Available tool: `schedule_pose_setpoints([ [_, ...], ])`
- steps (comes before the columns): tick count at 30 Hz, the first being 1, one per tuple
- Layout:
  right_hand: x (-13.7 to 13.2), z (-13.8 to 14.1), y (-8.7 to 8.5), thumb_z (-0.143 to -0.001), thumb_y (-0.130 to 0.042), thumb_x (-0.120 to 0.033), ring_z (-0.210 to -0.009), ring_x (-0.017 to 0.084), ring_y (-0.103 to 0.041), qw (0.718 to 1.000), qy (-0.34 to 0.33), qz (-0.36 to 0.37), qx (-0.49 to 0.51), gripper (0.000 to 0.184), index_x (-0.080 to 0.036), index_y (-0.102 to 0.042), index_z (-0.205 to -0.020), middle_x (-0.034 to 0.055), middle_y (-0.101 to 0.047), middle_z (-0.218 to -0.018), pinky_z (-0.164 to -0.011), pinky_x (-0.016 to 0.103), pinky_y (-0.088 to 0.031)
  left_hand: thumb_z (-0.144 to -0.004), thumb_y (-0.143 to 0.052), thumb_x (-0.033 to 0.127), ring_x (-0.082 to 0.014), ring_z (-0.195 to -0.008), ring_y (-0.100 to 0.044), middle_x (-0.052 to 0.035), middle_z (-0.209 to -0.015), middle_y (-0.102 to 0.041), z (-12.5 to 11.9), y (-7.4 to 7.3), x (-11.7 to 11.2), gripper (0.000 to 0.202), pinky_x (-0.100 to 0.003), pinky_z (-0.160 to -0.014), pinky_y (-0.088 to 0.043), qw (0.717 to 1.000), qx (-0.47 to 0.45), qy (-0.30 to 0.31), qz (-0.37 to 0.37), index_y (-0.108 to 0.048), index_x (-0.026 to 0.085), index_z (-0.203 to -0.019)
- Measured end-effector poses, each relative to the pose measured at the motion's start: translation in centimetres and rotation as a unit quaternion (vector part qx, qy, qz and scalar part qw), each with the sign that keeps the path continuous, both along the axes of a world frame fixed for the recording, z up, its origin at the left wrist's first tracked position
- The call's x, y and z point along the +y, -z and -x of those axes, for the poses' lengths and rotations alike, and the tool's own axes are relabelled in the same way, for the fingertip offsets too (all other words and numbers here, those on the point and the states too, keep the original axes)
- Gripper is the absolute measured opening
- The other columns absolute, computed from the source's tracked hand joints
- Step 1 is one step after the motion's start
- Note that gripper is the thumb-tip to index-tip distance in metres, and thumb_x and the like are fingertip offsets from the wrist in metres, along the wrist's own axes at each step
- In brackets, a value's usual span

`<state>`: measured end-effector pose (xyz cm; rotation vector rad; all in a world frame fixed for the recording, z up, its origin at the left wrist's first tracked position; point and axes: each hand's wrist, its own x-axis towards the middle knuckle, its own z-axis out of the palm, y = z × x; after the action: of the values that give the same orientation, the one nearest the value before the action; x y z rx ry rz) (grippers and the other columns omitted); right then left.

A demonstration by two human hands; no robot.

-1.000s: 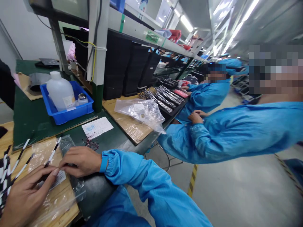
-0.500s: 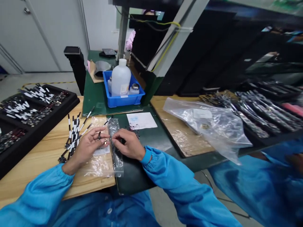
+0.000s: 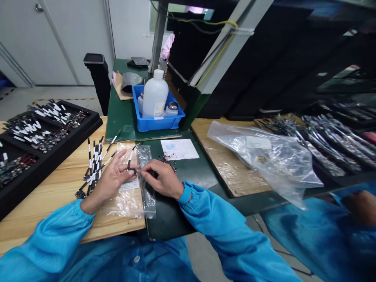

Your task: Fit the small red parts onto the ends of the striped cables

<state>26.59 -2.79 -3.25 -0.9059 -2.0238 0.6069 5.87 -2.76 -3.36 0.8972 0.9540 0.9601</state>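
pinched striped strip points upward

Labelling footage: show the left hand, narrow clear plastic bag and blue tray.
Left hand (image 3: 109,181): head view, back of the hand.
Narrow clear plastic bag (image 3: 148,199): head view, lower half.
Blue tray (image 3: 155,124): head view, front wall.

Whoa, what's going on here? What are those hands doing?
A person in blue sleeves is sitting at a wooden bench. Their left hand and right hand are pinching a thin striped strip above a clear plastic bag. More striped strips lie in a pile beside the left hand, and a black tray of similar pieces sits farther left.
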Motion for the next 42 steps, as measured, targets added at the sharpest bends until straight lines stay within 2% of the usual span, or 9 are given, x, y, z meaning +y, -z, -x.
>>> schedule_pose_setpoints([
  [4, -0.02, 0.02, -0.03, -0.092, -0.059, -0.017, -0.071, 0.015, -0.059, 1.0, 0.005, 0.005, -0.004, 0.008, -0.019, -0.064, -0.086, 0.0028, -0.065, -0.077, -0.07, 0.027, -0.048, -0.068, -0.089, 0.03, -0.0217, -0.087, -0.075, -0.0073, -0.092, -0.077, 0.13, 0.06, 0.03, 0.1, -0.035, -0.085, -0.061, 1.0, 0.017, -0.008, 0.006, -0.032, 0.018, -0.149],
  [9, 0.01, 0.0, 0.01, -0.092, -0.058, -0.017, -0.071, 0.015, -0.059, 1.0, 0.002, 0.009, -0.005, 0.008, -0.019, -0.063, -0.086, 0.0027, -0.065, -0.077, -0.069, 0.027, -0.048, -0.07, -0.088, 0.031, -0.0183, -0.082, -0.075, -0.0024, -0.079, -0.076, 0.33, 0.06, 0.17, 0.076, -0.03, -0.083, -0.061, 1.0, 0.024, 0.001, 0.011, -0.051, 0.013, -0.134],
  [13, 0.0, -0.01, -0.07, -0.091, -0.058, -0.016, -0.07, 0.014, -0.059, 1.0, -0.001, 0.01, -0.004, 0.008, -0.018, -0.064, -0.087, 0.0031, -0.066, -0.077, -0.069, 0.027, -0.048, -0.069, -0.089, 0.034, -0.0175, -0.075, -0.075, -0.0064, -0.089, -0.078, 0.48, 0.21, 0.21, 0.056, -0.027, -0.075, -0.062, 0.999, 0.041, -0.002, 0.023, -0.064, 0.012, -0.114],
  [16, 0.0, -0.01, -0.09, -0.091, -0.058, -0.016, -0.07, 0.014, -0.059, 1.0, -0.002, 0.004, -0.002, 0.008, -0.018, -0.064, -0.087, 0.0031, -0.065, -0.077, -0.068, 0.026, -0.047, -0.071, -0.087, 0.035, -0.0179, -0.074, -0.076, -0.0074, -0.088, -0.079, 0.6, 0.46, 0.19, 0.045, -0.027, -0.075, -0.062, 0.998, 0.052, 0.014, 0.012, -0.069, 0.012, -0.105],
  [21, 0.07, -0.01, 0.03, -0.091, -0.058, -0.016, -0.071, 0.015, -0.059, 1.0, -0.001, -0.002, 0.002, 0.007, -0.018, -0.063, -0.086, 0.0027, -0.065, -0.076, -0.069, 0.027, -0.048, -0.073, -0.086, 0.036, -0.0183, -0.075, -0.076, -0.0064, -0.084, -0.079, 0.55, 0.74, 0.28, 0.04, -0.027, -0.077, -0.061, 0.998, 0.054, 0.028, 0.004, -0.07, 0.013, -0.102],
  [29, -0.01, -0.01, -0.07, -0.091, -0.058, -0.016, -0.07, 0.014, -0.058, 1.0, 0.001, 0.0, -0.002, 0.008, -0.019, -0.063, -0.085, 0.0024, -0.065, -0.075, -0.067, 0.027, -0.048, -0.068, -0.089, 0.038, -0.0195, -0.073, -0.077, -0.0061, -0.085, -0.079, 0.31, 0.34, 0.2, 0.04, -0.026, -0.072, -0.062, 0.999, 0.044, 0.019, 0.019, -0.069, 0.014, -0.094],
  [42, 0.0, -0.09, -0.16, -0.091, -0.058, -0.016, -0.069, 0.014, -0.058, 1.0, 0.004, -0.005, -0.002, 0.008, -0.018, -0.063, -0.085, 0.0018, -0.064, -0.074, -0.068, 0.026, -0.047, -0.075, -0.084, 0.038, -0.0201, -0.072, -0.076, -0.0057, -0.086, -0.079, 0.49, 0.5, 0.02, 0.036, -0.026, -0.066, -0.062, 0.996, 0.085, 0.03, -0.015, -0.068, 0.015, -0.098],
])
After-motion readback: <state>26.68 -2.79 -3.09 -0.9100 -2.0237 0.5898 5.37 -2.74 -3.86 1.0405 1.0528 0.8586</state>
